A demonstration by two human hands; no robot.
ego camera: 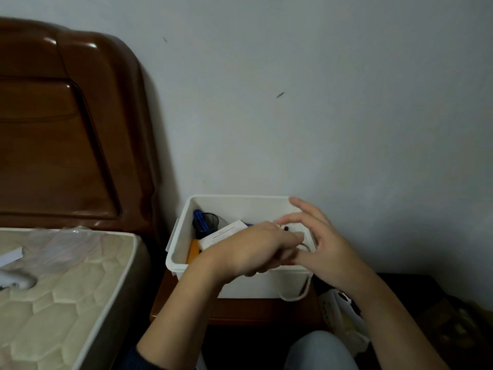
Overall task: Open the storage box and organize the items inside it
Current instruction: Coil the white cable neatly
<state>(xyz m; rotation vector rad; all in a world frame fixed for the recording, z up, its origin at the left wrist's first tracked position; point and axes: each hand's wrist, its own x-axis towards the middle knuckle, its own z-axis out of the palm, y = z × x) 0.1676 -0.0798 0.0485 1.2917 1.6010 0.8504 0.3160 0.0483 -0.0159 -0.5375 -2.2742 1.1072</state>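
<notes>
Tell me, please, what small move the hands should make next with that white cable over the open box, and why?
Probably gather the dangling loop in: the white cable hangs outside the storage box front wall, while the left hand seems to grip its upper part and the right hand hovers with fingers spread. Coiling it first should keep it from snagging.

One box, two hands, a few items inside

One white box (184, 252) with no lid on it; inside, one white carton (224, 234), one blue cable bundle (198, 218), one orange item (193, 252). One white cord (306, 288). Two hands: left (253, 252), right (320, 247).
</notes>
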